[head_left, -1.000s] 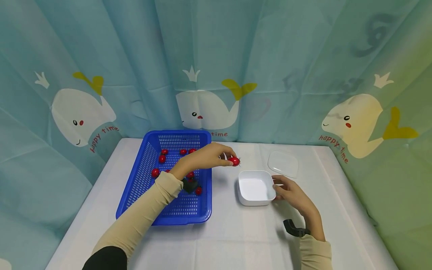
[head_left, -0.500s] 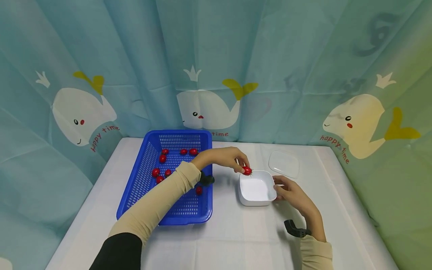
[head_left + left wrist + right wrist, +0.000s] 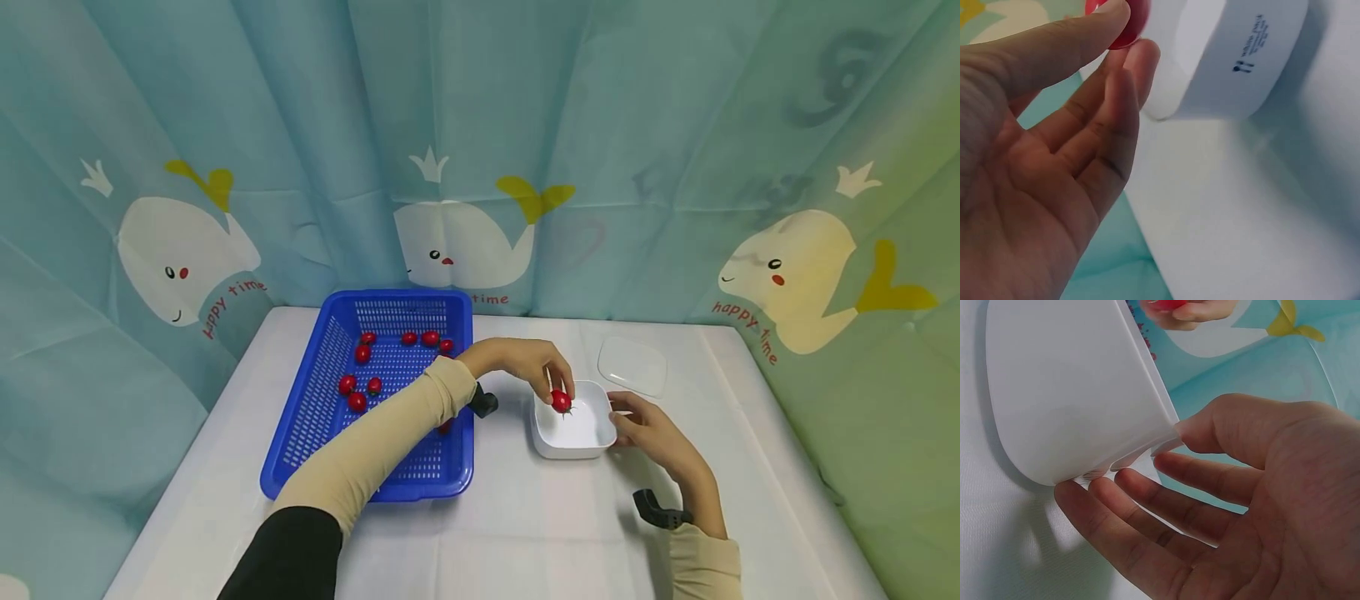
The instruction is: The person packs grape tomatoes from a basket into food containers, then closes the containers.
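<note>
The cherry tomato [image 3: 561, 402], glossy red with thin green sepals splayed at its lower end, is pinched between the thumb and fingers of my left hand [image 3: 528, 365]. It hangs toward eleven o'clock over the opening of a white rounded-square plastic box [image 3: 576, 452]; I can't fairly tell whether it touches. My right hand [image 3: 654, 429] grips the box's wall at three o'clock. Only my left wrist's view shows dark lettering [image 3: 1259, 36] on the box's side. From the box, a blue perforated plastic basket [image 3: 420, 492] of red tomatoes [image 3: 357, 402] sits at nine o'clock, a clear plastic lid [image 3: 633, 367] at one. The white-clothed tabletop [image 3: 510, 533] meets a teal whale-print curtain [image 3: 300, 167] at twelve.
</note>
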`<state>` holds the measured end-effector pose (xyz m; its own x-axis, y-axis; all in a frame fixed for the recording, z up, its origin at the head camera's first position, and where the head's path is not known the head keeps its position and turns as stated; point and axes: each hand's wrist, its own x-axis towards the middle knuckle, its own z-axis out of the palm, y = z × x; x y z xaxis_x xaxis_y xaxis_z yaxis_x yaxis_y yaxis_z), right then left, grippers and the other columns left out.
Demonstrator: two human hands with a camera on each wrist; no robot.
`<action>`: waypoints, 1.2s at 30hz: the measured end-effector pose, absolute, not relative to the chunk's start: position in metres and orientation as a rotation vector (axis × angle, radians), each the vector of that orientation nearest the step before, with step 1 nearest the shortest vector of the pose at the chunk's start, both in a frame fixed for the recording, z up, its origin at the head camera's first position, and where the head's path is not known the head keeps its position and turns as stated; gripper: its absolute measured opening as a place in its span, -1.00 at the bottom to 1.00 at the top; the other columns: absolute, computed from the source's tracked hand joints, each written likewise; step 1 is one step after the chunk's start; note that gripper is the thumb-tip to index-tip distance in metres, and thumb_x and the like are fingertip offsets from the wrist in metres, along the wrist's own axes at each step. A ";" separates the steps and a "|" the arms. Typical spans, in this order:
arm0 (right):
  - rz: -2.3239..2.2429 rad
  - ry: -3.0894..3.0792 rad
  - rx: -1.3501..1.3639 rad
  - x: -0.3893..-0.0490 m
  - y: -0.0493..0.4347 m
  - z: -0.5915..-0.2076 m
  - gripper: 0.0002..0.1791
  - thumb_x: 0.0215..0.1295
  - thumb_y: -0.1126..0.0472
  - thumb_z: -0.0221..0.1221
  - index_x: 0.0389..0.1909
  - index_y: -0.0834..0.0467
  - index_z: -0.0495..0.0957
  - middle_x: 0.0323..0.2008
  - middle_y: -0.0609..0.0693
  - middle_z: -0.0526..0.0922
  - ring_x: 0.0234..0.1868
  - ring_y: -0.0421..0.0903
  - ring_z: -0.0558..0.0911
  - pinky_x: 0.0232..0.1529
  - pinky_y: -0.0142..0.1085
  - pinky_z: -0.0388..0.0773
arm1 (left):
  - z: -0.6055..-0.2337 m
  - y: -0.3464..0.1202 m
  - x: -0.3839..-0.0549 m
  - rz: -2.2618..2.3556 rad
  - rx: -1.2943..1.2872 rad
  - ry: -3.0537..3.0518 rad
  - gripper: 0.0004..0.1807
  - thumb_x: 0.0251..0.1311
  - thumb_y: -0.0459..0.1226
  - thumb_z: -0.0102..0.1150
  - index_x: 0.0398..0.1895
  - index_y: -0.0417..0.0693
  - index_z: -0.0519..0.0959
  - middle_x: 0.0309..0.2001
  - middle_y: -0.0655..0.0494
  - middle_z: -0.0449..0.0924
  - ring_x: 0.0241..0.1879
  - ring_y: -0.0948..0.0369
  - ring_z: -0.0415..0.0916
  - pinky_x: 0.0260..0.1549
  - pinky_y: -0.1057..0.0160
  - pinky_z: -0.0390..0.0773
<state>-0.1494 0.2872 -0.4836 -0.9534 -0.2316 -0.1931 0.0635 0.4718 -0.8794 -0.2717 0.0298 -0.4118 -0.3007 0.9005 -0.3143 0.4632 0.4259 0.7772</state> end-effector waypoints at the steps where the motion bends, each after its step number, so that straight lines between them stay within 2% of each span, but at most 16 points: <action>1: -1.479 2.435 -0.144 -0.149 0.287 -0.484 -0.45 0.56 0.27 0.07 0.46 0.40 0.29 0.35 0.46 0.46 0.12 0.12 0.65 -0.14 -0.35 0.71 | -0.413 0.031 -0.271 0.734 1.153 1.910 -0.64 0.26 -0.52 0.28 0.10 -0.16 0.72 0.03 -0.08 0.75 -0.04 0.25 0.63 -0.08 0.40 0.65; 12: -1.499 2.419 -0.172 -0.150 0.288 -0.486 -0.46 0.56 0.28 0.07 0.45 0.41 0.29 0.34 0.49 0.45 0.14 0.16 0.65 -0.13 -0.34 0.72 | -0.427 0.043 -0.259 0.680 1.141 1.874 -0.62 0.10 -0.65 0.34 -0.03 -0.22 0.76 -0.13 -0.05 0.76 -0.17 0.28 0.59 -0.15 0.44 0.59; 21: -1.507 2.415 -0.170 -0.150 0.288 -0.486 -0.45 0.55 0.29 0.07 0.45 0.42 0.28 0.35 0.48 0.44 0.14 0.16 0.65 -0.12 -0.35 0.71 | -0.430 0.052 -0.253 0.479 1.214 1.976 -0.64 0.09 -0.62 0.37 -0.14 -0.06 0.82 -0.19 0.11 0.76 -0.16 0.31 0.58 -0.20 0.48 0.58; 28: -1.513 2.406 -0.186 -0.150 0.289 -0.485 -0.45 0.56 0.28 0.07 0.46 0.42 0.27 0.35 0.49 0.44 0.13 0.13 0.65 -0.12 -0.33 0.72 | -0.430 0.057 -0.246 0.370 1.179 2.052 -0.62 0.07 -0.64 0.34 -0.22 -0.01 0.82 -0.23 0.16 0.75 -0.14 0.26 0.59 -0.27 0.48 0.55; 36: -1.510 2.410 -0.189 -0.150 0.289 -0.484 -0.46 0.56 0.28 0.07 0.45 0.41 0.28 0.35 0.48 0.44 0.12 0.10 0.65 -0.12 -0.34 0.71 | -0.434 0.061 -0.241 0.246 1.160 2.170 -0.62 0.08 -0.60 0.37 -0.32 0.14 0.82 -0.26 0.29 0.75 -0.19 0.34 0.58 -0.21 0.38 0.53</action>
